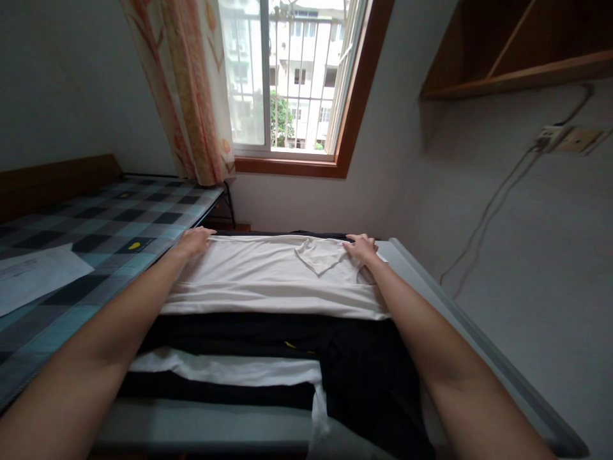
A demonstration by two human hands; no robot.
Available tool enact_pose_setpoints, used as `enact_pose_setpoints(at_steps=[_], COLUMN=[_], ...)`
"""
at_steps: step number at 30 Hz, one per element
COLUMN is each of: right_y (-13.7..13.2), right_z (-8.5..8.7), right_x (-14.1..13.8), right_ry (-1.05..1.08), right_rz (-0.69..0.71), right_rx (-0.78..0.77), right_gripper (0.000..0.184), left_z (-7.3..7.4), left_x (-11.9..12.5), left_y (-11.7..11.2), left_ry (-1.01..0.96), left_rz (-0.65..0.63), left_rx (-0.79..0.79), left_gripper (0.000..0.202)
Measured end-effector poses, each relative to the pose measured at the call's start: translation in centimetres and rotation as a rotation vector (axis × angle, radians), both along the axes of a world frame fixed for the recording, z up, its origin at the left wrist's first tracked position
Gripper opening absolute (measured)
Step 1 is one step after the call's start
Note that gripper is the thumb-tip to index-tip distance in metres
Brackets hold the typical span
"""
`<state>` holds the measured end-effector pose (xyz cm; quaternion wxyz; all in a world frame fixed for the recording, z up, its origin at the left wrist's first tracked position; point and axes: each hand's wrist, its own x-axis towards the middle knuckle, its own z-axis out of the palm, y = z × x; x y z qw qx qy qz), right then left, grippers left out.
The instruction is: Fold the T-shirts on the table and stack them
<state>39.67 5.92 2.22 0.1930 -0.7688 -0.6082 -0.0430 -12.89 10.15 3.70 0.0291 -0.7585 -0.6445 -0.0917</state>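
Observation:
A white T-shirt (258,262) lies partly folded across the surface in front of me, its sleeve (320,254) turned in over the body. At its far left corner, my left hand (196,241) is closed on the hem end. My right hand (363,248) grips the far edge by the collar, with the neck opening just below the wrist. The fingertips are partly hidden by the cloth. Beneath and nearer to me lies a black garment (368,370) with a white band (239,369) across it.
The pale surface (215,421) has a raised grey rim along the wall on the right. To the left is a bed with a checked cover (158,214) and a sheet of paper (38,275). A window, a curtain (196,96) and hanging cables (493,204) are beyond.

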Motion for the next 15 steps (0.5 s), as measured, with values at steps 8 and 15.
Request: enact_pose_setpoints(at_steps=[8,15], right_y=[0.8,0.7], right_z=[1.6,2.5], right_x=[0.1,2.5], right_ry=[0.048,0.225], right_rz=[0.030,0.276], right_rx=[-0.044,-0.077], right_gripper=[0.024,0.025], left_z=[-0.5,-0.2], left_x=[2.0,0.3], left_y=[0.0,0.3], left_ry=[0.117,0.025], left_rz=[0.119,0.086], left_rx=[0.022,0.068], left_gripper=[0.030,0.026])
